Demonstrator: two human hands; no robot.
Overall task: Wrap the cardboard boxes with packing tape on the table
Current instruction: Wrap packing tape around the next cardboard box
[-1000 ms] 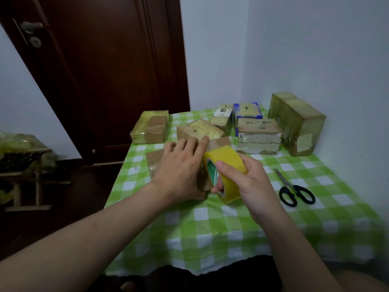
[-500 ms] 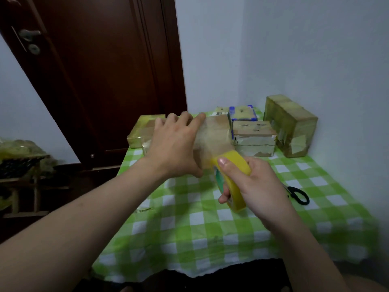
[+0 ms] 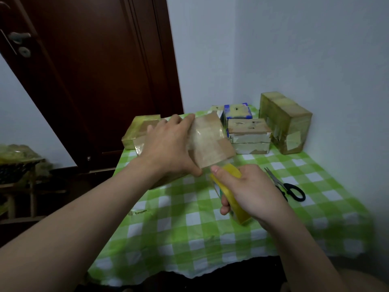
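- The dark brown door (image 3: 94,70) fills the left background, its metal handle at the upper left.
- The counter (image 3: 189,239) is covered with a green-and-white checked cloth that hangs over the near edge.
- A tall box (image 3: 284,121), wrapped in yellowish tape, stands at the far right close to the wall.
- The cardboard box (image 3: 210,142) being wrapped is held tilted over the far middle of the counter, in front of the other boxes. It is plain brown, with a glossy band of clear tape across the face that looks up. I cannot tell whether its lower edge touches the cloth.
- A yellowish wrapped box (image 3: 139,127) lies at the far left corner, partly hidden by the left hand.
- A brown-topped box with white sides (image 3: 249,135) sits just right of the held box, and a blue-edged box (image 3: 237,111) sits behind it.
- The left hand (image 3: 168,148) grasps the cardboard box from the left, fingers spread over its top edge and thumb under its near corner.
- The right hand (image 3: 252,190) is wrapped around the yellow tape roll (image 3: 240,216), thumb across the outer rim, just below the box's near corner.
- Black-handled scissors (image 3: 290,190) lie on the cloth, right of the right hand.
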